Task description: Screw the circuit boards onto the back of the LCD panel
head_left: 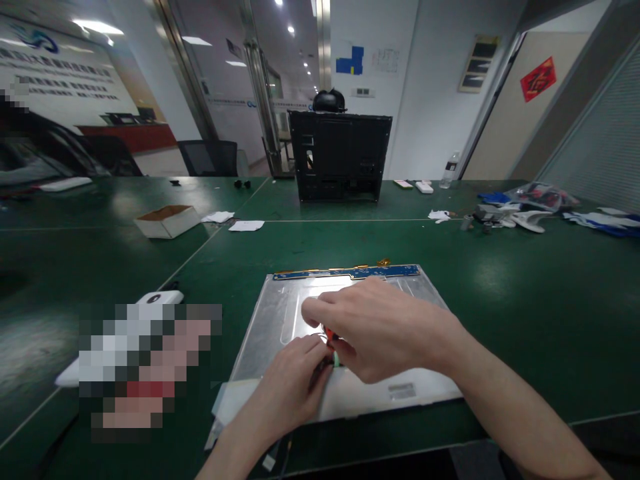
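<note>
There are two hands (293, 373) (383, 327), one metal panel (263, 340), one blue strip (340, 273), one box (175, 227), one bottle (449, 171).

1. Room fairly dim overall; ceiling light (97, 27) glows white, upper left; small downlight (291, 29) at top centre.
2. Soft, hazy glare on green tabletop (350, 237), left and right of frame.
3. Metal panel (257, 340), centre, reflects brightly, near-white in patches.
4. Wide-angle stretch toward both side edges.
5. Coarse pixel mosaic (150, 370) hides detail lower left; smaller patch upper left.
</note>
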`<control>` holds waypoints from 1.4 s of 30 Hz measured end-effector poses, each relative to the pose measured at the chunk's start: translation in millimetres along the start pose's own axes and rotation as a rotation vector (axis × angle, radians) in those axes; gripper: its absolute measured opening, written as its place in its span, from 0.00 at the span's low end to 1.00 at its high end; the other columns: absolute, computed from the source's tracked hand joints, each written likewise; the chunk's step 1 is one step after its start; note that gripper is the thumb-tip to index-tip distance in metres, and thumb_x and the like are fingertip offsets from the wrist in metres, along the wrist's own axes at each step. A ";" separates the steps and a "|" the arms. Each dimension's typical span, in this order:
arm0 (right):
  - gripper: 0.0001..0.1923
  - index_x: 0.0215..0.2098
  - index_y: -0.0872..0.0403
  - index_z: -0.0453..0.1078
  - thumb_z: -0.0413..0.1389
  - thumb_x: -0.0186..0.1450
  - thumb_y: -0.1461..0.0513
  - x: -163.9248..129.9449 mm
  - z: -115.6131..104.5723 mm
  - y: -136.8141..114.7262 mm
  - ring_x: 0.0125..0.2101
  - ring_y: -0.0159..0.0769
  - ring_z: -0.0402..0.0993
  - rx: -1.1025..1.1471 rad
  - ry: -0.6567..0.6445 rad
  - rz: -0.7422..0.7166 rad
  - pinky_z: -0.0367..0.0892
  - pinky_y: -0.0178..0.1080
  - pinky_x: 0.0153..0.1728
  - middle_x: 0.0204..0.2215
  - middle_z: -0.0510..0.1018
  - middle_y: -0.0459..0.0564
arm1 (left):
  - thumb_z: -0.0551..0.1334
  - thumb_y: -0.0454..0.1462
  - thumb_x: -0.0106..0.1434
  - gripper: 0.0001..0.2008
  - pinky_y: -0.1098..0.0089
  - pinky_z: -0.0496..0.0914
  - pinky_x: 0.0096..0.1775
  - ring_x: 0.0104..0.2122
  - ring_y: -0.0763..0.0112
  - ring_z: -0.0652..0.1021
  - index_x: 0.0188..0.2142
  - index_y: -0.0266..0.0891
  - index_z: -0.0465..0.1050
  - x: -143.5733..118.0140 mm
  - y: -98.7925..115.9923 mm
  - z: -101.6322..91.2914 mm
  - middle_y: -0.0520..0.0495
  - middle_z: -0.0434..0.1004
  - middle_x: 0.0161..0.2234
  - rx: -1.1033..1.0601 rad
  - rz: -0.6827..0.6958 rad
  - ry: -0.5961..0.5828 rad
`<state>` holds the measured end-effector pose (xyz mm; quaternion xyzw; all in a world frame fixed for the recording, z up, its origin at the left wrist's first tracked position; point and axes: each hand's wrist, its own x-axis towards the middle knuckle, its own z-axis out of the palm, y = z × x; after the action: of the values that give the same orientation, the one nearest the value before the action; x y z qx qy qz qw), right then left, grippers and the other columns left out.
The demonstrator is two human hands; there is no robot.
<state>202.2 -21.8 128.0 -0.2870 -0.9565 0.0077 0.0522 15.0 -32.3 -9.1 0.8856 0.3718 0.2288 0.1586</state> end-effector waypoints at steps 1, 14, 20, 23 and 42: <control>0.10 0.43 0.54 0.64 0.55 0.63 0.62 -0.1 0.1 0.8 0.28 0.35 0.72 -0.009 0.007 0.004 0.47 0.37 0.21 0.34 0.79 0.48 | 0.55 0.29 0.61 0.09 0.65 0.69 0.36 0.35 0.61 0.76 0.37 0.40 0.71 0.1 -0.1 0.2 0.46 0.76 0.34 0.000 -0.001 0.001; 0.09 0.45 0.55 0.66 0.53 0.66 0.62 5.7 -0.8 -0.4 0.28 0.35 0.74 -0.035 -0.022 0.099 0.49 0.36 0.23 0.32 0.80 0.50 | 0.54 0.29 0.62 0.10 0.64 0.69 0.38 0.37 0.61 0.76 0.39 0.40 0.71 -0.6 -0.5 0.3 0.45 0.77 0.37 -0.015 -0.008 -0.019; 0.11 0.44 0.55 0.64 0.55 0.64 0.61 2.1 -1.0 -0.1 0.28 0.36 0.72 -0.037 0.007 0.042 0.48 0.37 0.20 0.33 0.78 0.50 | 0.54 0.29 0.61 0.10 0.65 0.69 0.36 0.34 0.62 0.76 0.37 0.40 0.72 -0.2 -1.4 1.9 0.46 0.75 0.31 -0.003 0.002 0.020; 0.11 0.41 0.54 0.67 0.54 0.68 0.55 4.5 1.6 2.0 0.28 0.37 0.74 -0.067 0.035 0.084 0.49 0.38 0.22 0.31 0.79 0.49 | 0.54 0.29 0.62 0.10 0.65 0.70 0.38 0.34 0.62 0.77 0.37 0.40 0.72 -1.0 -3.0 3.0 0.46 0.76 0.32 -0.007 -0.010 0.016; 0.14 0.45 0.54 0.62 0.57 0.62 0.65 2.9 3.4 3.2 0.33 0.36 0.73 0.040 0.006 -0.046 0.55 0.35 0.24 0.37 0.78 0.49 | 0.54 0.28 0.61 0.10 0.65 0.70 0.37 0.36 0.61 0.76 0.38 0.40 0.72 0.3 -0.8 0.6 0.46 0.77 0.35 0.015 -0.007 -0.008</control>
<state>201.1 -17.5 124.8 -0.2640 -0.9623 0.0246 0.0608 15.0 -31.6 -9.9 0.8863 0.3761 0.2220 0.1543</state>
